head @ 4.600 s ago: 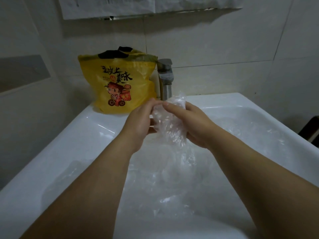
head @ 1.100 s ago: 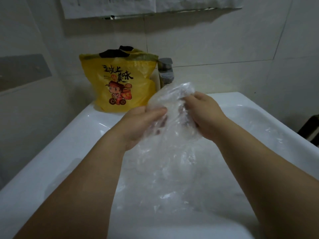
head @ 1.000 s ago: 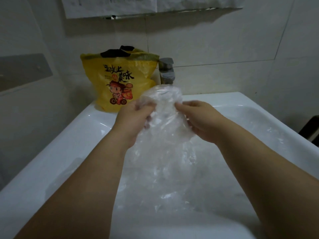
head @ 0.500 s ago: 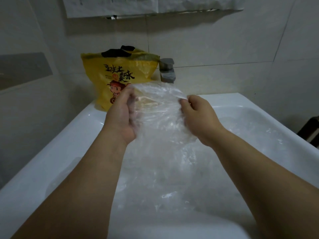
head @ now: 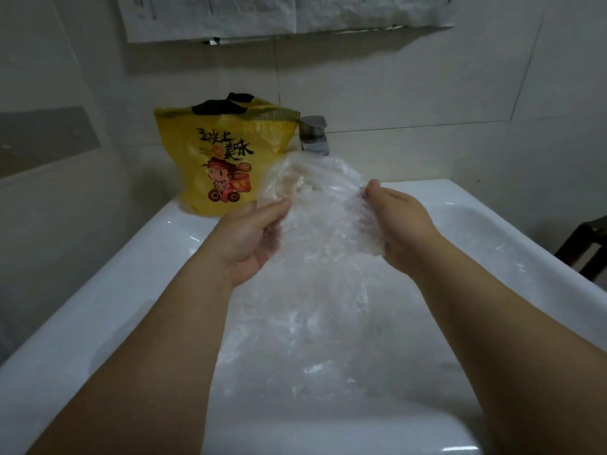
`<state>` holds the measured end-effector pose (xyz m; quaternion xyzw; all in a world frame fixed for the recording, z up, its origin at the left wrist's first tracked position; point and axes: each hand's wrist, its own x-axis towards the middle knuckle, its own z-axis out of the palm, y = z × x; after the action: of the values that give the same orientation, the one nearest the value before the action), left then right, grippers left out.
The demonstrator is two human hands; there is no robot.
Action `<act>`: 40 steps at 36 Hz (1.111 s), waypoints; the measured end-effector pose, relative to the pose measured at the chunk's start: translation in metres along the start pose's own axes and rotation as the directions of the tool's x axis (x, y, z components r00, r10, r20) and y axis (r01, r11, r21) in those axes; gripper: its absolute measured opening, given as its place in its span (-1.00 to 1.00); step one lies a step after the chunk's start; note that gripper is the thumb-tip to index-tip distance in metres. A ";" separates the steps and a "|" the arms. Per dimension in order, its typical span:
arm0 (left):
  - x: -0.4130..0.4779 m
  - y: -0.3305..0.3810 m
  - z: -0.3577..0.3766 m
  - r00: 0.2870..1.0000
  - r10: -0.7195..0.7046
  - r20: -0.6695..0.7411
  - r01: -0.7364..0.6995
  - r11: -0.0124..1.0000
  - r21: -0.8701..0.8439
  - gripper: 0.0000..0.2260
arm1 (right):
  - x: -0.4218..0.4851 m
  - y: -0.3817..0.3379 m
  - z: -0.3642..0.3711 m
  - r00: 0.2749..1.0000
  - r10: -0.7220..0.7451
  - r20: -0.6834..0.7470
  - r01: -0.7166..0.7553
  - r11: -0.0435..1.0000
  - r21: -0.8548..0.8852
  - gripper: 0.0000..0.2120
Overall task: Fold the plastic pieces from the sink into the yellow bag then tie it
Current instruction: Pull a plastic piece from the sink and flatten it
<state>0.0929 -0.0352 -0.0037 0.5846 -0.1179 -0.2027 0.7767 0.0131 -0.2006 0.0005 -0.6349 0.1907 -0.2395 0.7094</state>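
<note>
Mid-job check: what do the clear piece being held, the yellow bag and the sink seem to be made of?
Clear piece: thin plastic film, glossy and see-through; it is crinkled, and what lies behind shows through it.
Yellow bag: probably thin printed plastic with a slight sheen; wrinkled and soft-sided.
Sink: hard, glossy white, likely glazed ceramic, though enamel can't be ruled out; sharp highlights on its rim.

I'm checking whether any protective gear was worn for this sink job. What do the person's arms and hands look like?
Both hands are bare: the left hand and the right hand show no gloves, rings or bands. The left forearm and right forearm are uncovered to the picture's edge, with no sleeve, watch or bracelet in view.
</note>
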 end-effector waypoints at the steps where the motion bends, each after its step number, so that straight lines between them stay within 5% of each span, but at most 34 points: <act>1: -0.001 0.000 0.000 0.999 0.041 -0.019 -0.041 0.999 0.016 -0.96 | 0.001 0.001 -0.002 1.000 0.010 -0.026 -0.010 1.000 0.025 -0.71; 7: -0.008 0.007 -0.004 0.979 0.203 -0.015 -0.203 0.964 -0.170 -0.68 | 0.000 -0.002 -0.012 0.996 0.052 -0.074 -0.034 0.974 0.225 -0.75; 12: -0.010 0.008 -0.007 0.971 0.236 -0.029 -0.237 0.971 -0.040 -0.71 | -0.010 -0.009 -0.017 0.994 0.040 0.106 -0.069 0.956 0.286 -0.71; 16: -0.014 0.010 -0.007 0.966 0.256 -0.027 -0.257 0.962 -0.093 -0.69 | -0.015 -0.012 -0.014 0.982 0.052 0.180 -0.099 0.959 0.265 -0.77; 23: -0.013 0.006 -0.013 0.951 0.309 0.004 -0.302 0.929 0.214 -0.57 | -0.014 -0.007 -0.016 0.984 -0.069 0.162 0.078 0.996 -0.051 -0.42; 28: -0.006 0.000 -0.021 0.897 0.437 -0.061 -0.343 0.778 0.527 -0.47 | -0.013 -0.005 -0.017 0.982 -0.103 0.159 0.148 0.941 -0.304 -0.33; 34: -0.005 -0.003 -0.024 0.812 0.573 -0.113 -0.342 0.623 0.704 -0.55 | -0.009 0.005 -0.018 0.969 -0.227 0.100 0.242 0.776 -0.582 -0.50; 38: -0.005 -0.005 -0.026 0.789 0.603 -0.118 -0.341 0.590 0.731 -0.68 | -0.008 0.005 -0.018 0.960 -0.262 0.099 0.269 0.763 -0.588 -0.75; 40: -0.006 -0.004 -0.022 0.799 0.594 -0.091 -0.364 0.600 0.713 -0.73 | -0.009 0.002 -0.018 0.959 -0.257 0.116 0.279 0.798 -0.534 -0.72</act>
<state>0.0966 -0.0145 -0.0141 0.7905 -0.2092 0.1697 0.5500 -0.0044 -0.2095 -0.0044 -0.8350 0.1459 -0.2613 0.4618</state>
